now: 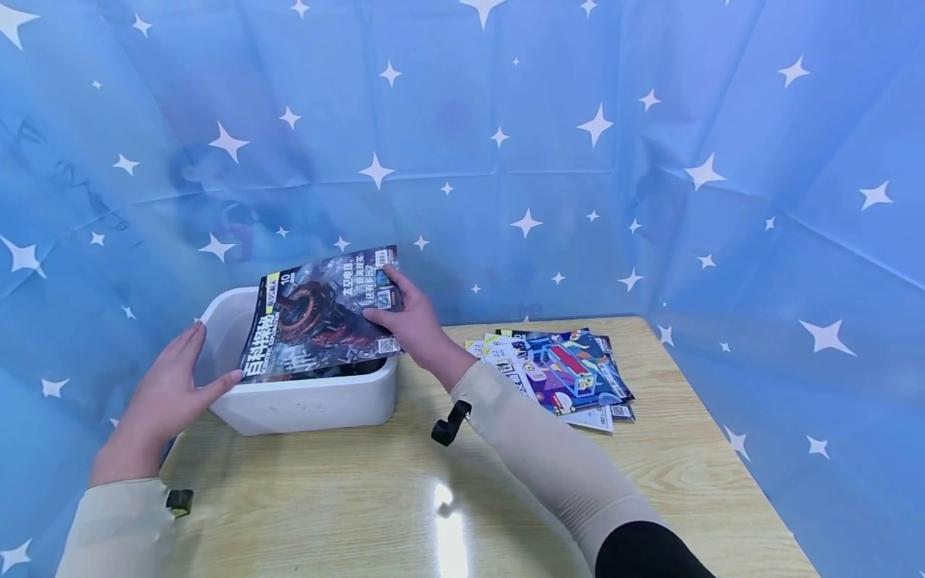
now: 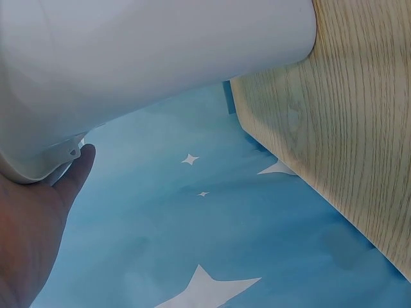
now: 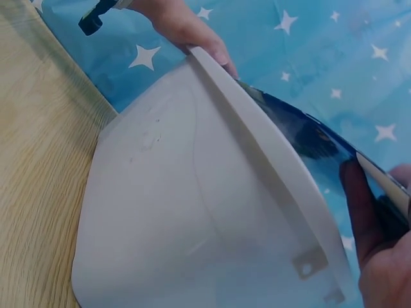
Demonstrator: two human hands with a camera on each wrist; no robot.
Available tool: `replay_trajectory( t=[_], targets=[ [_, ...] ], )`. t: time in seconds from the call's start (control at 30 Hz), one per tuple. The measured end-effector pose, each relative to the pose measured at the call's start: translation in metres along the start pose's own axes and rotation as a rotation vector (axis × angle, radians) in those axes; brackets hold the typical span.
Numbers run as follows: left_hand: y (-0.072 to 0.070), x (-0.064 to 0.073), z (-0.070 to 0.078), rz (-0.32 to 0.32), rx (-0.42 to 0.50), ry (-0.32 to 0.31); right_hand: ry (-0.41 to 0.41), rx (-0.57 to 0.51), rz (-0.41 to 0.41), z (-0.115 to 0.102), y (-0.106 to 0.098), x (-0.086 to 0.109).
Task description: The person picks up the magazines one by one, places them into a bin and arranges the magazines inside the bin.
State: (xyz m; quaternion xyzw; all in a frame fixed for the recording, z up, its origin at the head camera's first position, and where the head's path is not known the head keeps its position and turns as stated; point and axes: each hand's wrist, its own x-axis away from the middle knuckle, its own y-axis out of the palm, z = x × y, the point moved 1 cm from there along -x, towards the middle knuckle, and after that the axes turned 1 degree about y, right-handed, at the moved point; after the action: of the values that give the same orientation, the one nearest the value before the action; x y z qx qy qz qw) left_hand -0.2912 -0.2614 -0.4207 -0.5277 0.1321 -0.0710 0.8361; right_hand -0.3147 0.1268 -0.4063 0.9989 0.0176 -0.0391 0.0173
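- Pinching the dark-covered magazine (image 1: 318, 321) at its right edge: right hand (image 1: 413, 319), thumb on the front cover, fingers at the edge and behind it; right wrist view shows a finger underneath.
- Magazine position: tilted over the white plastic tub (image 1: 311, 407), covering much of the opening.
- Left hand (image 1: 162, 393) at the tub's near-left corner, fingers spread and fairly straight against the rim, thumb reaching to the magazine's lower-left corner. Thumb on paper or only on rim: cannot tell.
- Dark contents (image 1: 354, 369) visible in the tub below the magazine's near edge; exact items unclear.
- Magazine pile (image 1: 571, 373) on the wood-grain table (image 1: 325, 498), right of the tub, overlapping, edges uneven. Star-print curtain (image 1: 448, 104) behind.
- Slip risk: hold is one-sided and the cover looks glossy; weak thumb pressure could let it slide into the tub.
- Fanning risk: if the fingers catch only some pages, the rest could droop or tear.
- Crease risk: lower-left corner is close to the rim; dragging it across could fold the cover.
- Tub risk: it sits near the table's left edge with only light bracing; a sideways shove could skid or tip it.
- Pile risk: a low sweep of the right sleeve (image 1: 549, 449) could knock the loose stack askew.
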Motion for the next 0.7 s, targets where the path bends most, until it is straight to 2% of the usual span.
replay_trajectory(
  t=[0.23,0.37,0.7],
  targets=[
    [0.0,-0.001,-0.001,0.011,-0.009,0.026,0.012,0.0,-0.003,-0.007,0.01,0.003],
    [0.0,-0.001,-0.002,0.011,-0.015,0.032,0.012,0.041,0.005,-0.009,0.015,0.004],
    [0.0,0.0,0.0,-0.003,-0.023,0.001,0.04,0.123,0.03,-0.013,0.028,0.006]
  ],
)
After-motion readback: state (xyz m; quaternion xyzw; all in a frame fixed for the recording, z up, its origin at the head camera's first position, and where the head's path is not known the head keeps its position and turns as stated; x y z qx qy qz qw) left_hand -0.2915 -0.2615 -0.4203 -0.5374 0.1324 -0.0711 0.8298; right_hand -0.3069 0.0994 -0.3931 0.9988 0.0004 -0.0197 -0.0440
